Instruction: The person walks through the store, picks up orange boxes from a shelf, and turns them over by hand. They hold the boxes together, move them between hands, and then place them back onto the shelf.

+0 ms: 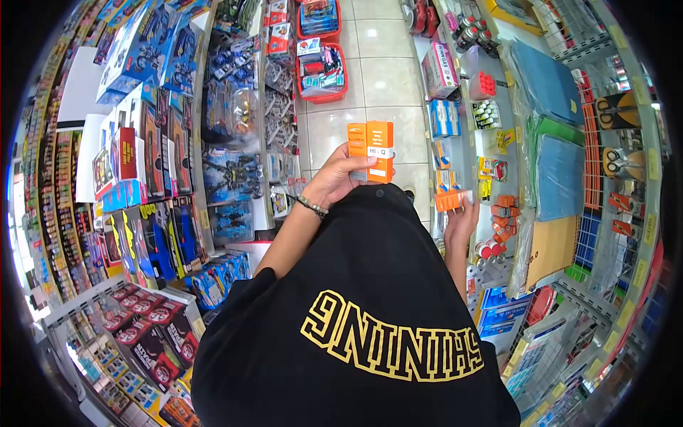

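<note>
In front of my chest, my left hand (pixel 339 176) is closed around small orange boxes (pixel 380 135), at least two side by side. A white label reading "HI-Q" is on their front, and my thumb presses beside it. My palm hides part of their lower left. To the right, at the shelf, my right hand (pixel 462 224) has its fingers at the end of another orange box (pixel 448 201), apparently gripping it. More orange packs (pixel 504 217) lie on the shelf just right of that hand. Small blue and white packs (pixel 442 153) are above it.
A tiled aisle (pixel 390 67) runs ahead between shelves. Red baskets (pixel 322 85) of goods stand on its left. Boxed toys (pixel 139 60) fill the left shelves. Along the right shelf are red-capped bottles (pixel 484 85), blue folders (pixel 544 78) and hanging scissors (pixel 617 112).
</note>
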